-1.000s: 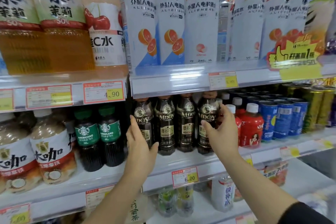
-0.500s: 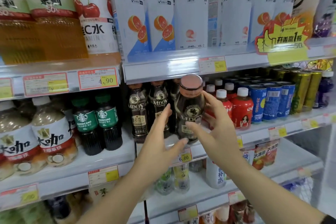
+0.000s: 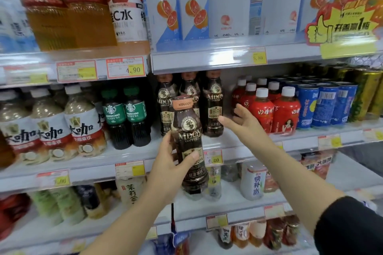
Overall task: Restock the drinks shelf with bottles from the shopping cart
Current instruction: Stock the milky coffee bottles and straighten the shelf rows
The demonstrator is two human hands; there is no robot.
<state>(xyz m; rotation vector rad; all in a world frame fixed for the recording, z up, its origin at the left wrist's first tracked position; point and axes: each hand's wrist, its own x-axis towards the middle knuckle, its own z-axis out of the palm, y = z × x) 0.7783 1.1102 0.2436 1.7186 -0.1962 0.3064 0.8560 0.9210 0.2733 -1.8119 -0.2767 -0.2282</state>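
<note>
Gripping a dark brown plastic coffee bottle with a copper cap (image 3: 189, 147) in front of the middle shelf (image 3: 238, 145), the left hand (image 3: 167, 170) has its fingers wrapped round the label; the right hand (image 3: 245, 123) reaches empty, fingers spread, toward three matching bottles (image 3: 213, 105). Placement not yet done; cart unseen.

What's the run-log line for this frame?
left hand: holding coffee bottle | right hand: open, empty | bottle: off shelf

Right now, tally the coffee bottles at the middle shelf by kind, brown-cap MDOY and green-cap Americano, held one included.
MDOY bottles on the shelf: 3
MDOY bottle in the left hand: 1
Americano bottles in view: 2
Total: 6
</note>
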